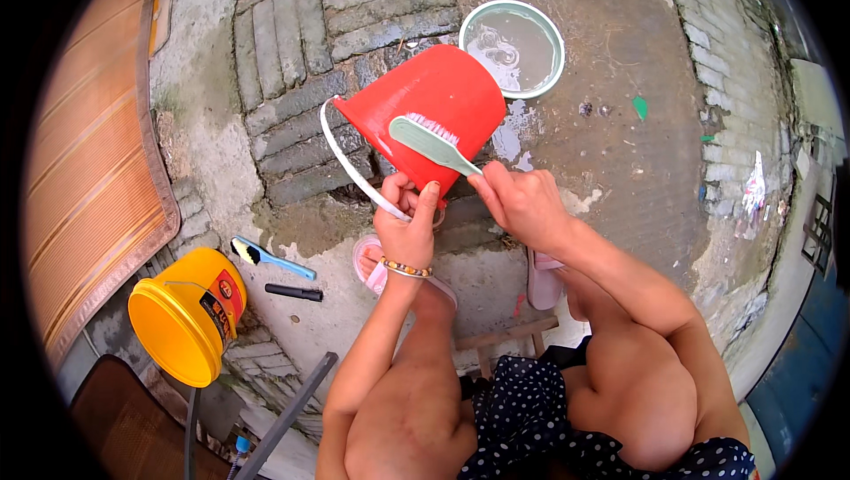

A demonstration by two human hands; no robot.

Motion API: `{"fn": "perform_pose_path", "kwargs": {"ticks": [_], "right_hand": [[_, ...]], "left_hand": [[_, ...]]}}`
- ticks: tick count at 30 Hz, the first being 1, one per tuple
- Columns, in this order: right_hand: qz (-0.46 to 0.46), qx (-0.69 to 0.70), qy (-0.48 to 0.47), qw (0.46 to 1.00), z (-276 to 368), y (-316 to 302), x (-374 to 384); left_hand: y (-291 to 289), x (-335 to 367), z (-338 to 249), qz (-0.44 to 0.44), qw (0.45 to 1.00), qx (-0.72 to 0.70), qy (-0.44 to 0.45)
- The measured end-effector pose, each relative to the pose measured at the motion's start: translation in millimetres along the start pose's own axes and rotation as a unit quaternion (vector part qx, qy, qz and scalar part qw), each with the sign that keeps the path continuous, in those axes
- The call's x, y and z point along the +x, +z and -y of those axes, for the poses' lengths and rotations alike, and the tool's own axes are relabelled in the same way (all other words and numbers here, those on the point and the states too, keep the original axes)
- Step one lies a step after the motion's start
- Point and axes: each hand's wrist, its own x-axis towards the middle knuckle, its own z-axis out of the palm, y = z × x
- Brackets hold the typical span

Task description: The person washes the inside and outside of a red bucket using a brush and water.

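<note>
A red bucket (425, 90) is tilted on its side in front of me, its rim toward the left and its base toward the upper right. My left hand (409, 219) grips it at the near side of the rim, close to where the white handle (350, 166) joins. In my right hand (527, 205) is a pale green scrub brush (434, 145), held by its handle. The brush's white bristles touch or lie very near the bucket's outer wall. The bucket's inside is hidden from view.
Beyond the bucket stands a basin (556, 55) of cloudy, sudsy water. At left are a yellow bucket (181, 316), a blue-handled brush (274, 259), a black stick-like object (294, 291) and a woven mat (97, 152). Metal chair legs (288, 414) rise at lower left. The brick paving is wet.
</note>
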Motion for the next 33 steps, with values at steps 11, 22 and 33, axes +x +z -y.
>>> {"fn": "perform_pose_path", "kwargs": {"ticks": [11, 22, 33], "right_hand": [[-0.073, -0.091, 0.060, 0.991, -46, -9, 23], [-0.062, -0.103, 0.062, 0.991, -55, -9, 22], [-0.036, -0.067, -0.008, 0.997, -18, 5, 6]], "left_hand": [[7, 1, 7, 0.003, 0.999, 0.022, 0.029], [7, -1, 0, 0.016, 1.000, 0.015, 0.016], [0, -2, 1, 0.001, 0.999, 0.036, 0.006]]}}
